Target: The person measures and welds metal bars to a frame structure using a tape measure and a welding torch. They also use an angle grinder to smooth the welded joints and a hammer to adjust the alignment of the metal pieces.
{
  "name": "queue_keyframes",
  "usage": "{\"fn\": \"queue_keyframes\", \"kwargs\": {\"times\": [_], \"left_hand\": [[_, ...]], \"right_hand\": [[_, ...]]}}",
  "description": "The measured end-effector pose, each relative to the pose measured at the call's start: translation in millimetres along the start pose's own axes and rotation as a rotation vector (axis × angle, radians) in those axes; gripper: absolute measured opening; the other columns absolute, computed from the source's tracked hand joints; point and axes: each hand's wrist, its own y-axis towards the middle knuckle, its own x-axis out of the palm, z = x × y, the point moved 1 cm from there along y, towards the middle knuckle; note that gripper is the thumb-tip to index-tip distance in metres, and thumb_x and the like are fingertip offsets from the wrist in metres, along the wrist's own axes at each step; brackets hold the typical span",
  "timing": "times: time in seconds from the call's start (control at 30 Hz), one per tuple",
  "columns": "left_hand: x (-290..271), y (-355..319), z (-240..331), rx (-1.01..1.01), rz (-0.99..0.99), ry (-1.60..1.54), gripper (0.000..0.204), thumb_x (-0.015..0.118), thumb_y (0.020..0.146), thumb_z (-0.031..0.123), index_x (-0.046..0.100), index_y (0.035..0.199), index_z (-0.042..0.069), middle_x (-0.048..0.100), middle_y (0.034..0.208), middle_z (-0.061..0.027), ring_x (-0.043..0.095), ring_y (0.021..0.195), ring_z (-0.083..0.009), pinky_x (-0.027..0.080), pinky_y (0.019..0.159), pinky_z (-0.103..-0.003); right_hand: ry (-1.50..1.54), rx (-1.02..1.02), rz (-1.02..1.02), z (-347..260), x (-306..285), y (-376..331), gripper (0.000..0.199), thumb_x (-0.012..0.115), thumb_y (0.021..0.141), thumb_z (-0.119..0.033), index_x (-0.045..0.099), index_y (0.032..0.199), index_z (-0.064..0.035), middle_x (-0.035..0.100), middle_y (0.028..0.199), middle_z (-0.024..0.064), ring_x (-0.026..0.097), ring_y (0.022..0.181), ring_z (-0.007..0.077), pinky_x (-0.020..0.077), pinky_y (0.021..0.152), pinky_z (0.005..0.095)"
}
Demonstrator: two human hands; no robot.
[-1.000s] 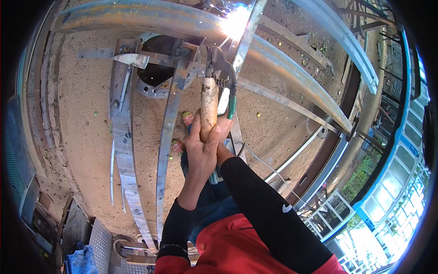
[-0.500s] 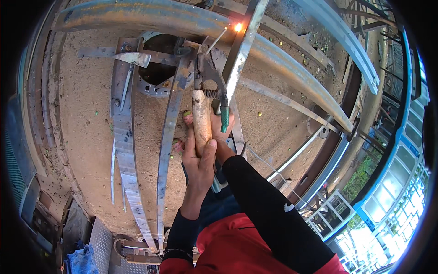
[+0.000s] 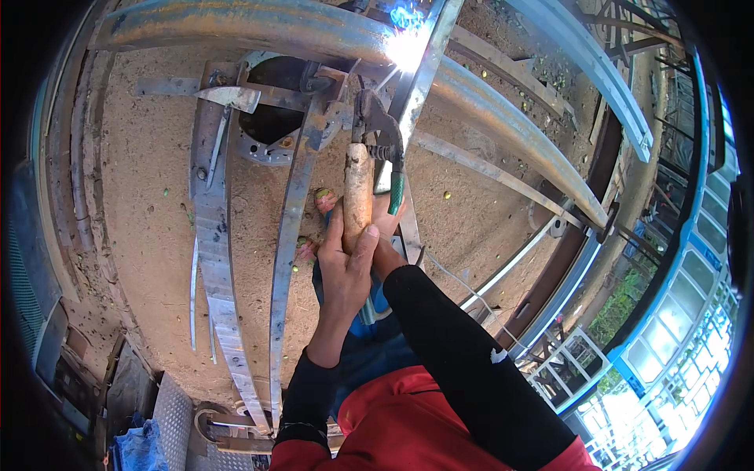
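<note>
My left hand (image 3: 345, 263) is closed around the pale, worn handle of a welding electrode holder (image 3: 359, 184), which has dark jaws, a spring and a green lever. From its jaws a thin welding rod (image 3: 386, 81) reaches up to a bright white-blue arc (image 3: 406, 49). The arc burns where a square steel tube (image 3: 420, 86) crosses a rusty curved pipe (image 3: 314, 31). Behind the holder, my right hand (image 3: 385, 225) is at the tube's lower end and appears closed on it; most of its fingers are hidden.
A chipping hammer (image 3: 232, 98) lies across a steel beam (image 3: 214, 204) on the left. Long flat bars (image 3: 289, 228) stretch over the sandy ground. Steel channels (image 3: 589, 63) are at the upper right, and a blue-framed structure (image 3: 667, 314) stands at the right.
The small orange glow at the joint has become a bright white-blue arc with smoke. My left hand and the electrode holder have shifted slightly right; the tube keeps its place.
</note>
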Motion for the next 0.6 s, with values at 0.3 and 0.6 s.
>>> {"fn": "queue_keyframes", "kwargs": {"times": [0.3, 0.6], "left_hand": [[0.2, -0.5, 2.9, -0.011, -0.005, 0.021, 0.054, 0.059, 0.095, 0.022, 0.043, 0.138, -0.007, 0.06, 0.118, -0.0197, 0.059, 0.108, -0.0234, 0.045, 0.095, -0.035], [-0.8, 0.5, -3.6, -0.036, -0.02, -0.07, 0.053, 0.059, 0.095, 0.019, 0.042, 0.14, -0.004, 0.059, 0.122, -0.0169, 0.056, 0.113, -0.0215, 0.044, 0.098, -0.033]], "right_hand": [[0.043, 0.043, -0.046, -6.7, -3.4, 0.2, 0.042, 0.076, 0.07, -0.03, 0.066, 0.094, 0.0029, 0.069, 0.084, 0.0238, 0.068, 0.082, 0.0399, 0.0518, 0.078, 0.0464], [0.058, 0.049, -0.053, -6.1, -3.6, -0.4, 0.041, 0.076, 0.07, -0.03, 0.066, 0.093, 0.0028, 0.07, 0.084, 0.0224, 0.068, 0.08, 0.0376, 0.052, 0.076, 0.0453]]}}
